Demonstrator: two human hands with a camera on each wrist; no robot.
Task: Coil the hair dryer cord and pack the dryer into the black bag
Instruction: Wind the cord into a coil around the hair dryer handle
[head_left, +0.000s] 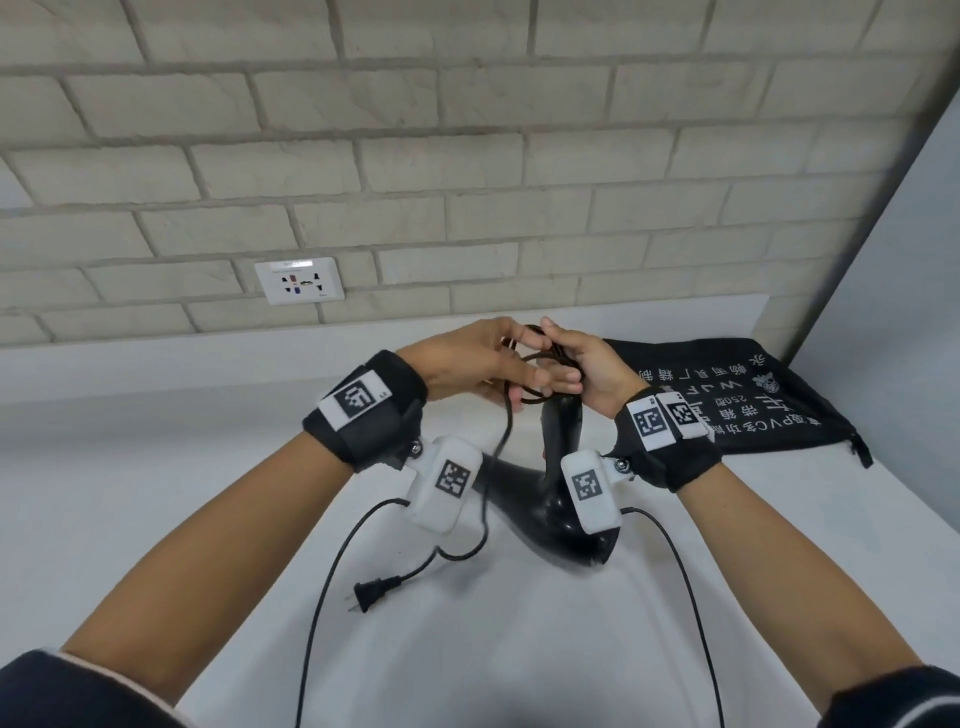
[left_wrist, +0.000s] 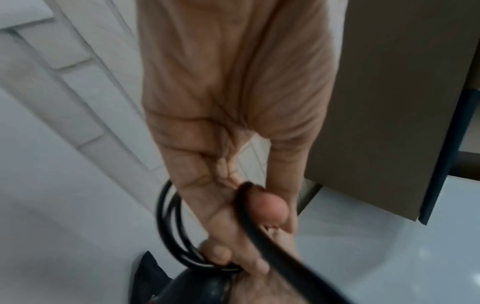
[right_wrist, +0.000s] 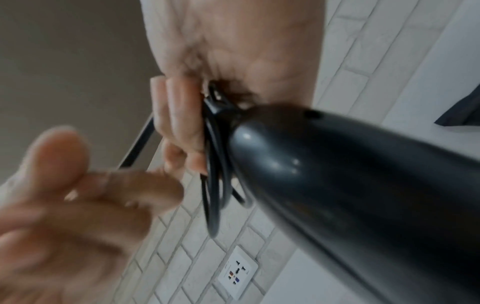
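Note:
The black hair dryer (head_left: 563, 499) stands on the white counter with its handle (head_left: 562, 423) pointing up. Above the handle my right hand (head_left: 566, 379) grips several loops of the black cord (right_wrist: 215, 164) against the handle's end (right_wrist: 324, 174). Right beside it, my left hand (head_left: 522, 371) pinches a free stretch of cord (left_wrist: 255, 230) between thumb and fingers. From there the cord hangs down to the plug (head_left: 371, 592), which lies on the counter. The black bag (head_left: 727, 400) with white print lies flat behind my right wrist.
A brick wall with a white socket plate (head_left: 300, 280) rises behind the counter (head_left: 156, 467). A grey panel (head_left: 883, 312) closes off the right side. Thin black cables (head_left: 322, 597) trail from the wrist cameras toward me.

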